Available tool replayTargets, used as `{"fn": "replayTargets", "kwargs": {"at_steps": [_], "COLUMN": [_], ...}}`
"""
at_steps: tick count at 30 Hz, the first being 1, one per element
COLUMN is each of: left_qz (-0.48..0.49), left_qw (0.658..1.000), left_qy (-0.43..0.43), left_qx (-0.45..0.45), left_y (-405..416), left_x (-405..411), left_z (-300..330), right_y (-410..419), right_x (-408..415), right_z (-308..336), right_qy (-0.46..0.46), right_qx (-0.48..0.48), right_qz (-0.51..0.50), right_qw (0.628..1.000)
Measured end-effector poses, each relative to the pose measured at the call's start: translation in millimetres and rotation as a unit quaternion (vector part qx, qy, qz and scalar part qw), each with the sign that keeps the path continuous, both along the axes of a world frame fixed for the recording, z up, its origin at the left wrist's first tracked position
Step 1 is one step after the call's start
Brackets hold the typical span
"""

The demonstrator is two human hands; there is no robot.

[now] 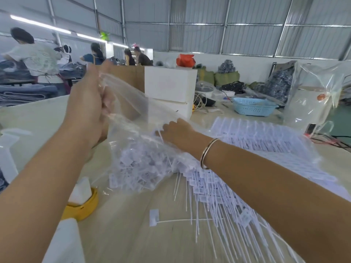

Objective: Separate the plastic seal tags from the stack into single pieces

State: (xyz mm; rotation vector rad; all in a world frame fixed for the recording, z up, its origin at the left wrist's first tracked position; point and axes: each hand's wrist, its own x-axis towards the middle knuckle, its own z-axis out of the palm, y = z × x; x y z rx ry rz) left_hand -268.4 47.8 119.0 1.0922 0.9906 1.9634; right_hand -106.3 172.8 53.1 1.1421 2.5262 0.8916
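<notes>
Seal tags (209,188): white, small dark print on heads. Bag (133,111) holding more tags: clear, colourless. Table (123,234): pale beige. Left of tags: yellow tape roll (83,209). Beyond tags: white boxes (170,86), light blue perforated basket (253,106), red-orange bag (185,60). Bangle (208,152): gold with dark band.

Two hands at work: left hand (86,103), right hand (175,131). One clear plastic bag (136,141). Seal tags (218,196) too many to count; one loose tag (154,218) apart on surface (123,234). Two white boxes (170,82) stacked. One blue basket (252,106). One bangle (208,153).
</notes>
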Motion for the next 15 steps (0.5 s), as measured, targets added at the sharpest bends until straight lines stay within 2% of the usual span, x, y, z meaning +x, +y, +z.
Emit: {"fn": "replayTargets", "kwargs": {"at_steps": [3,5,8,11,15], "left_qz": [0.002,-0.014,-0.023,-0.007,-0.035], "left_qw": [0.998,0.992,0.961,0.944,0.927], "left_qy": [0.053,0.125,0.268,0.303,0.33], "left_qx": [0.027,0.007,-0.061,-0.127,-0.174], "left_y": [2,1,8,17,26], "left_x": [-2,3,13,22,38], "left_z": [-1,-10,-30,-47,-60], "right_y": [0,2,-4,-27,-71], "right_x": [-4,3,24,57,108], "right_z": [-9,-8,13,33,29], "right_qy": [0.016,0.094,0.199,0.249,0.271], "right_qx": [-0.019,-0.1,-0.254,-0.262,-0.193], "right_qz": [-0.075,-0.101,-0.096,-0.048,-0.011], "right_qw": [0.997,0.985,0.942,0.931,0.943]}}
